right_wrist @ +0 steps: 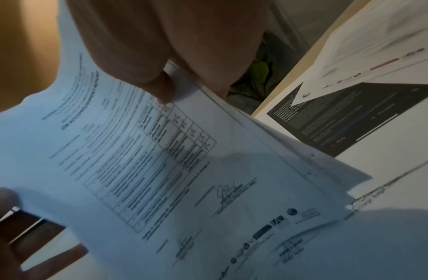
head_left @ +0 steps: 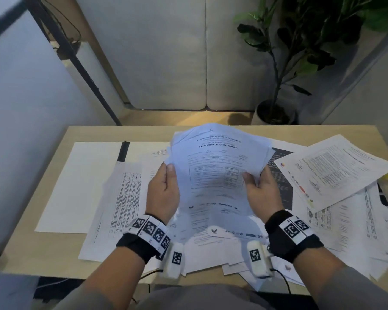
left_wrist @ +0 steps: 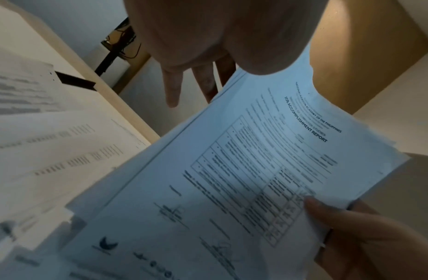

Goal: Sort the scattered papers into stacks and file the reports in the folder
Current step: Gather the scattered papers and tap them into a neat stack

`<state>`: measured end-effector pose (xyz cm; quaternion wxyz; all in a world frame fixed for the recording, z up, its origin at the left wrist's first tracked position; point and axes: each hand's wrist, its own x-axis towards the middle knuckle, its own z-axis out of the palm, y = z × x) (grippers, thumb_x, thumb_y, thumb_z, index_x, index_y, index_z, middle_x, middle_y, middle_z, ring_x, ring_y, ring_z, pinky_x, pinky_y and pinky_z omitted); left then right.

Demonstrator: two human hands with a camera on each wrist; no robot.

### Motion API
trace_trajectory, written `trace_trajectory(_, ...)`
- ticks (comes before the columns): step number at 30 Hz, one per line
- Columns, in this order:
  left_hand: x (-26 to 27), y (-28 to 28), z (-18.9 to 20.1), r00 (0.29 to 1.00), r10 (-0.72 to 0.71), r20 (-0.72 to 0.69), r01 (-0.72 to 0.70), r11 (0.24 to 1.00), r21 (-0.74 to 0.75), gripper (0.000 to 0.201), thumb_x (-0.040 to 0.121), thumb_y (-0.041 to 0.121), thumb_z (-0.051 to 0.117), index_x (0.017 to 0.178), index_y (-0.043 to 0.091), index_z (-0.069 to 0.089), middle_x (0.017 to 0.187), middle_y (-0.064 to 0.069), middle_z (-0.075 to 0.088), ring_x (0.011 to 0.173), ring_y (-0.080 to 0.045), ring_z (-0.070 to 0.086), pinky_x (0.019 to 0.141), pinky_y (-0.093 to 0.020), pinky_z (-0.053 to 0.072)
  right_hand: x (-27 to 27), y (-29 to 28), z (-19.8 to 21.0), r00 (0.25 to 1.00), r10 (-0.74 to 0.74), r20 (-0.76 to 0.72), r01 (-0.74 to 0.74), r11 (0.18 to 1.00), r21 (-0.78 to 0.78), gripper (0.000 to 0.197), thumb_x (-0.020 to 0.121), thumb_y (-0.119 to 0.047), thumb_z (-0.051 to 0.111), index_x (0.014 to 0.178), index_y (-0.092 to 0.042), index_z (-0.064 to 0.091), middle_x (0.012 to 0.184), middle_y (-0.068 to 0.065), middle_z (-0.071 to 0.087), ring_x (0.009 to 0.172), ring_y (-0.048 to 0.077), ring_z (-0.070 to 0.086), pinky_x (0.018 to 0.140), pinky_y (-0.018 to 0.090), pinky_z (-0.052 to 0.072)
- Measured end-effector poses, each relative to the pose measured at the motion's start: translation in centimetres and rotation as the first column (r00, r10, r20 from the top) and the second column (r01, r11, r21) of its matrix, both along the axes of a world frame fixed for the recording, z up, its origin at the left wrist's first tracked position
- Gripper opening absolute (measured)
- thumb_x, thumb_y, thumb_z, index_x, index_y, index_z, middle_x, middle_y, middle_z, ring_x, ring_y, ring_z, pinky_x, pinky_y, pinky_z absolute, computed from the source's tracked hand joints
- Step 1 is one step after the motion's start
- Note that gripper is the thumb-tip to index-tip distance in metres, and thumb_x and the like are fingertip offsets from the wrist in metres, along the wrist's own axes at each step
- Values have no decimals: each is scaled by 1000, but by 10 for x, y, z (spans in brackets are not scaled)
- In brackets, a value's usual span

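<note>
A stack of printed reports (head_left: 217, 175), its top sheet headed "Job Accomplishment Report", is held tilted above the middle of the wooden table (head_left: 54, 262). My left hand (head_left: 169, 170) pinches its left edge, thumb on top. My right hand (head_left: 249, 177) pinches the right edge the same way. In the left wrist view the stack (left_wrist: 232, 170) lies under my left hand (left_wrist: 208, 79), whose fingers (left_wrist: 173, 91) reach behind it. The right wrist view shows my right hand (right_wrist: 169, 91) with its thumb on the stack (right_wrist: 160, 170). A white folder-like cover (head_left: 76, 186) with a black strip (head_left: 123, 151) lies flat at the left.
Loose sheets cover the table: a table-printed page (head_left: 126, 198) at the left, a dark page (head_left: 282, 182) beside my right hand, and several overlapping papers (head_left: 334, 171) at the right. A potted plant (head_left: 276, 113) stands behind the table, and a black bar (head_left: 76, 59) leans at the back left.
</note>
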<state>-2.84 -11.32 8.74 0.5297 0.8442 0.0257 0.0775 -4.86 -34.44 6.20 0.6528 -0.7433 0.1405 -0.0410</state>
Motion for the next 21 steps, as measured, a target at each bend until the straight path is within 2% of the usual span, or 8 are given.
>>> trace_trajectory(3, 8, 7, 1, 999, 33, 3, -33, 999, -15, 35, 112, 29, 36, 79, 30, 49, 69, 20, 55, 65, 2, 51, 63, -19, 38, 2, -6, 3, 999, 42, -16, -42, 999, 32, 40, 103, -2, 58, 127, -35, 58, 126, -18, 71, 123, -2, 62, 104, 18, 46)
trace_trajectory(5, 13, 10, 3, 999, 40, 9, -39, 996, -79, 32, 111, 35, 34, 109, 27, 65, 103, 23, 71, 100, 2, 65, 89, -26, 51, 2, -10, 6, 997, 69, -36, -68, 997, 33, 40, 103, -3, 59, 120, -39, 59, 119, -23, 73, 119, -3, 64, 104, 21, 46)
trace_trajectory(8, 17, 10, 18, 992, 9, 128, 12, 986, -166, 38, 111, 34, 32, 140, 32, 57, 142, 28, 57, 137, -4, 52, 114, -33, 42, 0, -11, 7, 995, 88, -48, -87, 996, 15, 33, 102, -6, 61, 119, -35, 59, 113, -25, 74, 114, -5, 65, 106, 26, 47)
trace_trajectory(11, 21, 5, 28, 994, -61, 94, 84, 959, -272, 40, 112, 37, 31, 145, 37, 54, 149, 26, 52, 140, -5, 48, 119, -41, 39, -1, -11, 3, 997, 54, -63, -51, 998, 38, 31, 102, -5, 61, 128, -23, 58, 122, -12, 73, 115, 1, 67, 112, 35, 48)
trace_trajectory(14, 23, 10, 20, 991, -133, -6, 120, 911, -395, 47, 107, 55, 30, 154, 51, 35, 159, 16, 44, 149, -10, 39, 122, -54, 32, -2, -10, -1, 997, 36, -73, -31, 997, 68, 35, 102, -6, 61, 123, -34, 60, 122, -11, 74, 119, 9, 67, 113, 43, 47)
trace_trajectory(16, 22, 12, 8, 987, -133, -89, 75, 873, -482, 53, 103, 60, 26, 156, 50, 29, 153, 15, 51, 145, -10, 45, 118, -52, 37, -3, -9, -2, 996, 26, -81, -19, 997, 81, 38, 102, -6, 61, 123, -38, 59, 123, -12, 74, 120, 11, 67, 113, 44, 47)
trace_trajectory(19, 16, 0, -10, 956, -145, -257, -43, 793, -607, 52, 104, 66, 19, 147, 49, 44, 139, 16, 64, 136, -8, 54, 107, -47, 48, -2, -5, -2, 995, 33, -94, -23, 994, 104, 45, 102, -1, 59, 135, -31, 56, 130, -11, 71, 124, 9, 64, 115, 44, 46)
trace_trajectory(21, 14, -9, -19, 937, -155, -312, -60, 811, -582, 41, 110, 53, 27, 143, 42, 50, 135, 19, 64, 127, -3, 59, 94, -35, 56, 0, -2, -3, 994, 29, -108, -18, 994, 103, 49, 99, 1, 58, 135, -31, 55, 130, -11, 71, 125, 11, 64, 115, 46, 46)
